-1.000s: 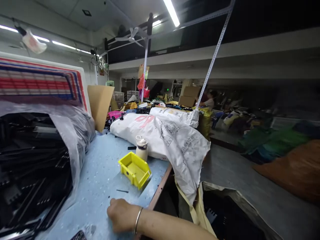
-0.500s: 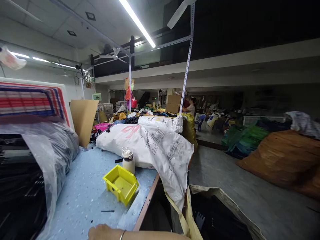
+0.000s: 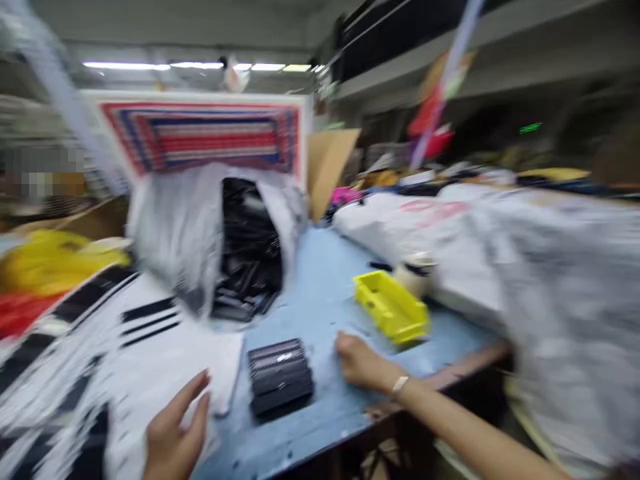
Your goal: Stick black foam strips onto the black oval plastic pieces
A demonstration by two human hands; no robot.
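Note:
My left hand is at the lower left over the white sack, thumb and index finger apart, holding nothing that I can see. On the blue table, just right of it, lies a block of black, ribbed plastic pieces. Beyond that block is my right hand, curled closed with a bracelet on its wrist; whatever its fingers may hold is hidden. The yellow bin stands beyond my right hand, beside a pale bottle. Motion blur softens everything.
A clear plastic bag of black pieces lies open at the back, before a striped red-and-blue crate. A large white sack covers the right side. White printed sacking and a yellow bag lie left.
The view has swung left and down, so the table's left part now shows. My left hand and the black block have come into view. My right hand is still closed.

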